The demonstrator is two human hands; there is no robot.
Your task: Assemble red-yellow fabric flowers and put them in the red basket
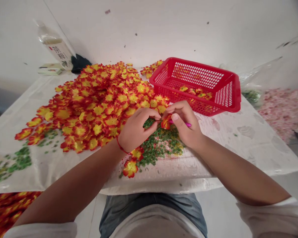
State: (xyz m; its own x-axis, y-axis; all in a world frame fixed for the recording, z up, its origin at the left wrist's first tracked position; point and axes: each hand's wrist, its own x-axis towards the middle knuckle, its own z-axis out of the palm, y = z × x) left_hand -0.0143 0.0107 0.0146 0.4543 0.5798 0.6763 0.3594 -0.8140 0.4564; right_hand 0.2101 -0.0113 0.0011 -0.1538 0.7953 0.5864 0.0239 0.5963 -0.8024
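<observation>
My right hand (188, 127) is closed around a red and yellow artificial flower (165, 123) and a thin magenta stick (188, 125), whose end shows past the fingers. Close by on the left, my left hand (136, 127) pinches thumb to forefinger at the flower's side; what sits between those fingertips is too small to make out. Under both hands lies a heap of small green plastic pieces (151, 150). Two loose flowers (130, 168) rest beside my left wrist. A large pile of similar flowers (96, 105) spreads out behind my left hand.
A red plastic basket (234, 96) holding several flowers stands behind my right hand. At the back left are a plastic bottle (54, 48) and a small box (49, 69). More green pieces (22, 159) lie at left; pink flowers (285, 110) are beyond the table's right edge.
</observation>
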